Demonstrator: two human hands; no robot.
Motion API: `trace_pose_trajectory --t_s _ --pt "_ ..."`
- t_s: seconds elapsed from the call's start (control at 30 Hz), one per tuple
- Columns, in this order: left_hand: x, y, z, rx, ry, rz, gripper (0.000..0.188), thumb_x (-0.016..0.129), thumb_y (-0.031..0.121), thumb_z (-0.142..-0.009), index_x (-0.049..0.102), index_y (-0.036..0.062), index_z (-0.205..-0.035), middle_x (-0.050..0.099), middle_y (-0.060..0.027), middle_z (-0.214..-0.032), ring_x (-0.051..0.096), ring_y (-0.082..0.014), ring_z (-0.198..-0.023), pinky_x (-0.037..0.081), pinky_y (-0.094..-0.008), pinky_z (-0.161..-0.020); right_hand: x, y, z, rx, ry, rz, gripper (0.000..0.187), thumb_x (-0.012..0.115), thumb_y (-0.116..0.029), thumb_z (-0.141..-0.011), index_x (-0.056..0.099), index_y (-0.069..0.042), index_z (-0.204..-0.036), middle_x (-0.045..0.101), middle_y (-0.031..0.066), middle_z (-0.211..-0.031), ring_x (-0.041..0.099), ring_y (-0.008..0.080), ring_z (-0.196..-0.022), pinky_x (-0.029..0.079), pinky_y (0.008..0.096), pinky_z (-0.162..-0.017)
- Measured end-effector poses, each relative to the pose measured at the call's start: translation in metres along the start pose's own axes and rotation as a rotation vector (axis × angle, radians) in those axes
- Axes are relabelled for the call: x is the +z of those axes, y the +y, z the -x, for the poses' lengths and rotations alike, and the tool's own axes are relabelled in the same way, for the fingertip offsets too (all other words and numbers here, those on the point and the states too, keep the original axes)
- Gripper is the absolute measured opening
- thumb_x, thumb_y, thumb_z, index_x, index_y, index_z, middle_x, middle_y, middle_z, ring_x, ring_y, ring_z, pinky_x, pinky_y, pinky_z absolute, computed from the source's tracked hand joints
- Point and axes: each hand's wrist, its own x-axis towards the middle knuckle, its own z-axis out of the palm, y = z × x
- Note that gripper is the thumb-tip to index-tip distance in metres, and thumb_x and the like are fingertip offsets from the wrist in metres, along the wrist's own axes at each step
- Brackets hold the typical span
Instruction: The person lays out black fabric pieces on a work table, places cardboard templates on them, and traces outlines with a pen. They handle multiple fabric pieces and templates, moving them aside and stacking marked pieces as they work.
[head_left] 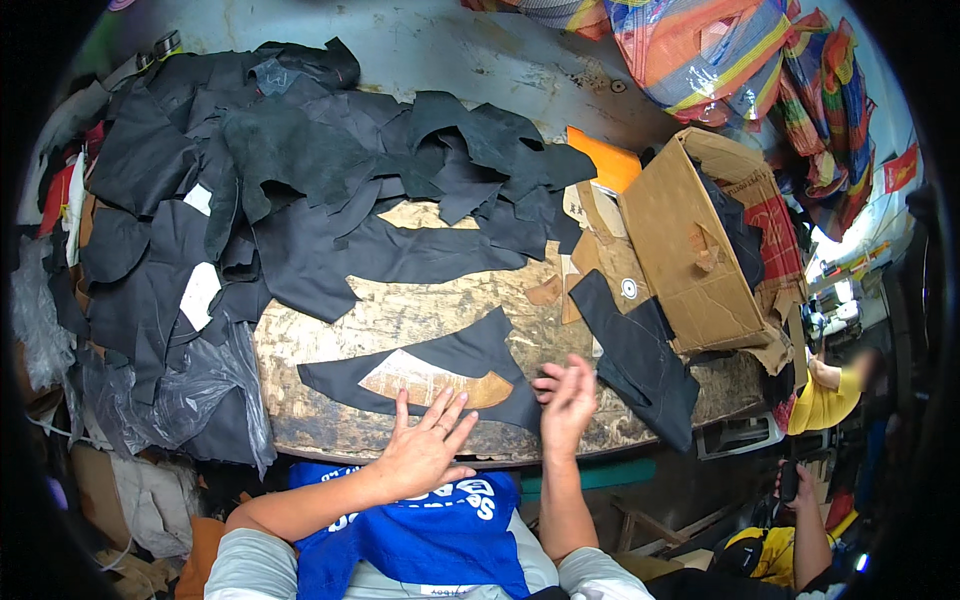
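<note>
A dark leather piece lies flat near the table's front edge. On it rests a curved brown-and-white pattern template, widest at its left and middle. My left hand, a ring on one finger, lies with spread fingers at the template's lower edge, fingertips touching it. Just beyond the right end of the leather, my right hand is raised, its fingers loosely bent and apart. I see nothing between them, though they are slightly blurred. Right of this hand lies a folded dark leather piece with faint lines on it.
A large heap of dark leather pieces covers the table's back and left. Clear plastic sheeting hangs at the left edge. An open cardboard box stands at right, below striped woven bags. Another person in yellow is farther right.
</note>
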Motion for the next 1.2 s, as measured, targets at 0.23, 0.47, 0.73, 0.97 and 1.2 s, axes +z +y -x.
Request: trace_pose_trajectory --t_s 0.23,0.47,0.73,0.97,1.2 --pt "0.003 0.0 0.0 -0.002 -0.037 -0.004 0.094 0.054 0.063 -0.081 0.029 -0.0056 -0.141 0.022 -0.0199 -0.152 0.013 -0.0331 -0.143 0.002 -0.0747 -0.1 -0.036 -0.015 -0.026 0.218 0.033 -0.446 0.035 0.048 -0.028 -0.098 0.05 0.004 -0.111 0.062 0.0127 -0.083 0.063 0.0163 -0.062 0.05 0.0218 -0.052" --pt "0.0 0.009 -0.007 0.025 -0.1 0.066 0.096 0.062 0.057 -0.077 0.028 -0.0064 -0.141 0.019 -0.0194 -0.152 0.011 -0.0311 -0.144 0.005 -0.0741 -0.101 0.002 -0.013 -0.007 0.268 -0.114 -0.58 0.017 0.058 -0.01 -0.093 0.054 0.004 -0.101 0.063 0.0124 -0.079 0.065 0.019 -0.065 0.053 0.0264 -0.058" --pt "-0.002 0.011 -0.007 -0.009 -0.096 0.075 0.095 0.064 0.054 -0.077 0.028 -0.0063 -0.141 0.019 -0.0194 -0.152 0.011 -0.0302 -0.144 0.007 -0.0741 -0.101 0.035 -0.029 0.003 0.316 -0.312 -0.844 0.013 0.052 -0.014 -0.097 0.052 -0.001 -0.097 0.061 0.0106 -0.073 0.065 0.0205 -0.065 0.054 0.0283 -0.057" --pt "-0.003 0.011 -0.007 -0.016 -0.085 0.051 0.093 0.064 0.052 -0.077 0.029 -0.0062 -0.141 0.021 -0.0197 -0.151 0.011 -0.0311 -0.143 0.006 -0.0737 -0.101 0.058 -0.037 0.0 0.309 -0.455 -0.671 0.013 0.054 -0.01 -0.095 0.054 0.001 -0.103 0.064 0.0124 -0.079 0.066 0.0197 -0.069 0.055 0.0269 -0.061" --pt "-0.004 0.009 -0.008 -0.025 -0.207 0.043 0.094 0.06 0.056 -0.08 0.026 -0.0051 -0.142 0.017 -0.0214 -0.152 0.01 -0.0339 -0.143 0.007 -0.0734 -0.102 0.084 -0.05 0.006 0.37 -0.646 -0.374 0.038 0.064 -0.001 -0.086 0.048 0.003 -0.12 0.063 0.0084 -0.084 0.064 0.0125 -0.07 0.054 0.0231 -0.062"
